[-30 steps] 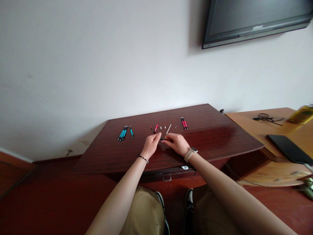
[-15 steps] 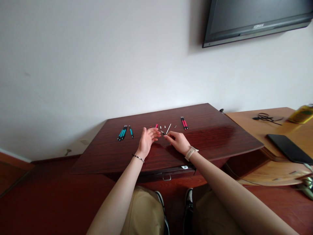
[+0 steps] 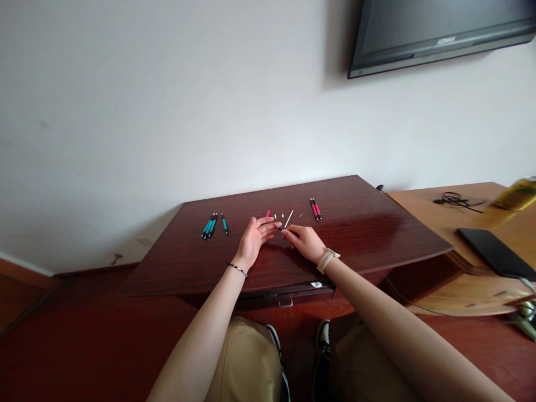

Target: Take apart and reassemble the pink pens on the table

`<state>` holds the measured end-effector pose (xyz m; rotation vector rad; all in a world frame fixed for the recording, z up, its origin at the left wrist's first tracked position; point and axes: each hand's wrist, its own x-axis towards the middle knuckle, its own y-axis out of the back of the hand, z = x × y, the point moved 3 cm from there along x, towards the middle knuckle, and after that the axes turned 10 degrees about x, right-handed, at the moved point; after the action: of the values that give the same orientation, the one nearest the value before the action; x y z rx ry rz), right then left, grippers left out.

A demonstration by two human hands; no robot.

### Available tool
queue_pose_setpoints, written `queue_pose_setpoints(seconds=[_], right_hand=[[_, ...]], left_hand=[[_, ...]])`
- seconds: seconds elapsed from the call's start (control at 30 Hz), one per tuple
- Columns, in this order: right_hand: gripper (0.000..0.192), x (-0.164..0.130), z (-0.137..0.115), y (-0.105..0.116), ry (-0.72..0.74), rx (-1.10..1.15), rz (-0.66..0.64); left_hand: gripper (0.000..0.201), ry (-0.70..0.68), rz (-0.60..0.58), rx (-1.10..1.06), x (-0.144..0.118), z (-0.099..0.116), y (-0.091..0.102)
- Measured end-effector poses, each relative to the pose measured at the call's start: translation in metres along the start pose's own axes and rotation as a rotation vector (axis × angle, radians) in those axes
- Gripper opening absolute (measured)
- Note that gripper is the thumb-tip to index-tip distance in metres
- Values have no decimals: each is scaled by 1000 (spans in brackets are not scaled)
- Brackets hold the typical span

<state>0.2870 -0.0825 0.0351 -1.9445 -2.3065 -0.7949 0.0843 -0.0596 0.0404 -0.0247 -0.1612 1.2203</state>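
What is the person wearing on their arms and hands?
Both arms are bare, with no sleeves showing. The left hand has a thin dark bracelet with little beads at its wrist. The right hand has a watch on a pale beige strap. No gloves.

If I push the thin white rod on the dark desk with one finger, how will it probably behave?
The white rod looks very thin and short, so it is probably light and would slide or roll easily on the glossy desk. It lies loose beside small parts, so a push may scatter them. Being so slim, it may bend or slip when pinched.
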Motion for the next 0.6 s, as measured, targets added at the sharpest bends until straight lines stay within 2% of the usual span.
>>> queue_pose_setpoints(seconds=[0.17, 0.37, 0.6], right_hand=[[41, 0, 1, 1, -15, 4, 3], [38, 0, 0, -2, 15, 6, -88], [38, 1, 3, -3, 4, -7, -94]], left_hand=[[47, -30, 77, 166, -1, -2, 0], [33, -69, 91, 401, -2, -1, -3], [26, -82, 102, 452, -2, 2, -5]])
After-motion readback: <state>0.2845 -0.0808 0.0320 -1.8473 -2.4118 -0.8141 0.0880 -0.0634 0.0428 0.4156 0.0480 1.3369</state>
